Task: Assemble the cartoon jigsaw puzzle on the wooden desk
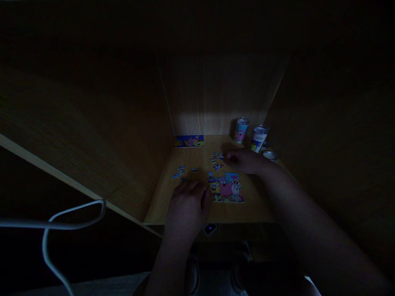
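A partly joined cartoon jigsaw puzzle (230, 188) lies near the front of the wooden shelf, its top left edge uneven. My left hand (188, 201) rests palm down against the puzzle's left side, fingers stretched forward and thumb apart. Beyond the puzzle, my right hand (243, 160) has its fingers curled together beside a cluster of loose puzzle pieces (217, 156); whatever they pinch is hidden in the dark. Between that cluster and the puzzle sit a few more pieces (218, 167). Other loose pieces (178, 172) are scattered at the left, past my left fingertips.
At the back left lies a finished-looking cartoon puzzle strip (189, 141). Two clear-topped cartoon canisters (241, 130) stand back right, with a round lid (270, 155) nearby. Wooden walls enclose the shelf. A white cable (74, 226) hangs at left; a small lit device (210, 229) is below the front edge.
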`<state>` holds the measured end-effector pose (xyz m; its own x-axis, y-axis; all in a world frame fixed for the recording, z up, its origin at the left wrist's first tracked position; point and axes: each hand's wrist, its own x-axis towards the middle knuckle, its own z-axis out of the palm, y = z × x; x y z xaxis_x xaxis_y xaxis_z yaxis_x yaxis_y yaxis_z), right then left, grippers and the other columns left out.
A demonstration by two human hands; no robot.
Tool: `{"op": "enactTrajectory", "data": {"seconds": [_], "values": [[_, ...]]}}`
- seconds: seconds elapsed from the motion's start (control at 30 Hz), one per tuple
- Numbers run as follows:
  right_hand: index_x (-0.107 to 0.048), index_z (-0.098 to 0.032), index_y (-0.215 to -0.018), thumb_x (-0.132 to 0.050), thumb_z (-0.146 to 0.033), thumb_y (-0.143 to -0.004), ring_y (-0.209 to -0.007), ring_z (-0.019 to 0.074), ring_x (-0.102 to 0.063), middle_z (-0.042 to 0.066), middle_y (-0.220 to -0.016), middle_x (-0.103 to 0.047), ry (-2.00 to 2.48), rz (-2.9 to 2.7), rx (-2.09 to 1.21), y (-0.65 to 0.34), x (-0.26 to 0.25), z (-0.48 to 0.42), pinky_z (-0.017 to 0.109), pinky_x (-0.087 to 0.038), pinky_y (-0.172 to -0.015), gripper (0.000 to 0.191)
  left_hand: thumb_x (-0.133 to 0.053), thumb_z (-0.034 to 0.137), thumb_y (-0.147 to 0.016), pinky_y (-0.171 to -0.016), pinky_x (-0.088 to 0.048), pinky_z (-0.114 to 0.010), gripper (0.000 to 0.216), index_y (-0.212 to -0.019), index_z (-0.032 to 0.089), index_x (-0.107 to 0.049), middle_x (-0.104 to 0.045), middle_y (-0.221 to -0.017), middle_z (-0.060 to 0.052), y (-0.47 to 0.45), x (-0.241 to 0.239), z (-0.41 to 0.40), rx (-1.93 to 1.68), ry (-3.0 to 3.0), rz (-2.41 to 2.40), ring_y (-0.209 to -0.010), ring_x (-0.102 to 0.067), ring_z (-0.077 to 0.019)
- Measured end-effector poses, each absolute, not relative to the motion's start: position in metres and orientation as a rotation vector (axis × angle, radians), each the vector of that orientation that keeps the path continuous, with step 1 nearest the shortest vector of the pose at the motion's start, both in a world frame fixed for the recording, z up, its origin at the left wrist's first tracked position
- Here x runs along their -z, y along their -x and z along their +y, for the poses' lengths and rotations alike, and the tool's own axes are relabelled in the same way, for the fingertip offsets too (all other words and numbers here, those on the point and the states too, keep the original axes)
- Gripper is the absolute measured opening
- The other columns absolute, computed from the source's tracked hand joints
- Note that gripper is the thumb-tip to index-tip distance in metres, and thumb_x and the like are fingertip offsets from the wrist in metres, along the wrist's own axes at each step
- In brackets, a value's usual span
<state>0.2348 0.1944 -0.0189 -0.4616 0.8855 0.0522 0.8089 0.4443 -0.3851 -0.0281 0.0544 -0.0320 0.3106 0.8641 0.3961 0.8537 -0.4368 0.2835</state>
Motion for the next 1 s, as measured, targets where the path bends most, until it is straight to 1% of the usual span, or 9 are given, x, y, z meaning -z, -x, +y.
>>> {"op": "enactTrajectory", "data": {"seconds": [0.53,1.0], "values": [[-0.072,-0.021,-0.099,-0.059,-0.033,-0.1,-0.085,0.0205,-0.069,0.007,-0.101,-0.079,1.456,-2.454,-0.45,-0.2343,0.0169,0.1934,0.031,-0.045,-0.075,0.018,-0.064,0.02,-0.103,-0.087,-0.049,-0.043,0.013,-0.091,0.023,-0.067,-0.07,-0.095,-0.004,0.0277,0.0308,0.0541,-0.786,-2.533,1.651,-0.094,-0.064,-0.0264],[-0.072,-0.021,-0.098,-0.058,-0.034,-0.1,-0.084,0.0204,-0.069,0.007,-0.099,-0.078,1.461,-2.438,-0.457,-0.2347,0.0185,0.1931,0.031,-0.044,-0.075,0.019,-0.065,0.02,-0.102,-0.084,-0.048,-0.04,0.015,-0.087,0.023,-0.067,-0.069,-0.093,-0.004,0.0274,0.0312,0.0547,-0.79,-2.551,1.663,-0.092,-0.064,-0.0259]]}}
